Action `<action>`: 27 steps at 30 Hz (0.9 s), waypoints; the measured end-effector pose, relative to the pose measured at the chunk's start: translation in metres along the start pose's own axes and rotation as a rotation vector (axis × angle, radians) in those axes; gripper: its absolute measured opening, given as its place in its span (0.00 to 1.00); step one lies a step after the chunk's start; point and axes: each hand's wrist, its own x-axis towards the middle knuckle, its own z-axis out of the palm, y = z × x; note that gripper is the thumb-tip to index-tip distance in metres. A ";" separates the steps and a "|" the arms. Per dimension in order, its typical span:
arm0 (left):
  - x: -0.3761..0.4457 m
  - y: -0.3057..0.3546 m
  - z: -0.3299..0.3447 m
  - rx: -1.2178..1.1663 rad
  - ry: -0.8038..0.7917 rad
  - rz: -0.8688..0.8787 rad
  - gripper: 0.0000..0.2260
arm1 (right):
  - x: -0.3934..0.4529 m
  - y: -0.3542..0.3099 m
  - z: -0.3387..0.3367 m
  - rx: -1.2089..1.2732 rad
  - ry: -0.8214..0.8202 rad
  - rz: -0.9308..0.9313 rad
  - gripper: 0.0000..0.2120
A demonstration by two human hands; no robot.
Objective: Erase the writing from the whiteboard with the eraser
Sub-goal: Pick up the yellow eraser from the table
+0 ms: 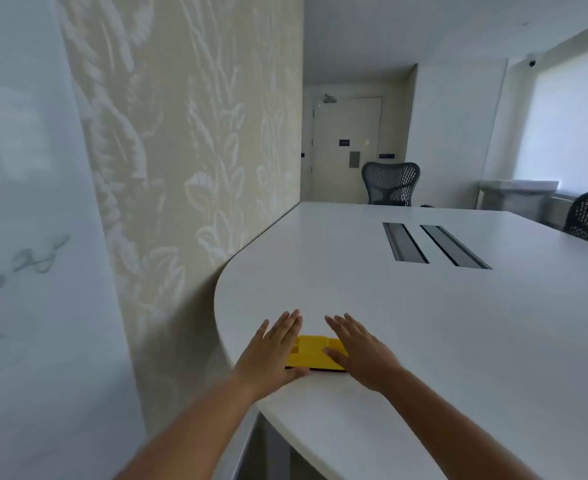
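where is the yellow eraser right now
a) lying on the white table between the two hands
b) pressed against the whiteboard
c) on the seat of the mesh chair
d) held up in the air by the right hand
a: the yellow eraser lies flat on the white table near its rounded edge, with the left hand and right hand open on either side of it, the writing on the whiteboard untouched.

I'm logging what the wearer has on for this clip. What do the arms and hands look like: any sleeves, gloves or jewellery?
Both forearms are bare to the frame edge, no sleeves showing. The left hand and right hand wear no gloves, and no rings or watch are visible.
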 end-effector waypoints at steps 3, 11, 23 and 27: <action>0.008 0.004 0.008 -0.052 -0.163 -0.014 0.45 | 0.000 0.000 0.003 -0.025 -0.055 -0.041 0.33; 0.023 -0.002 0.016 -0.159 -0.092 -0.020 0.29 | 0.006 -0.002 0.013 -0.082 -0.054 -0.125 0.31; 0.019 -0.017 -0.002 0.133 0.037 0.033 0.29 | 0.034 -0.035 0.026 -0.145 0.049 -0.120 0.34; 0.005 -0.031 -0.025 0.146 0.066 0.037 0.33 | 0.043 -0.053 0.027 -0.089 0.112 -0.173 0.34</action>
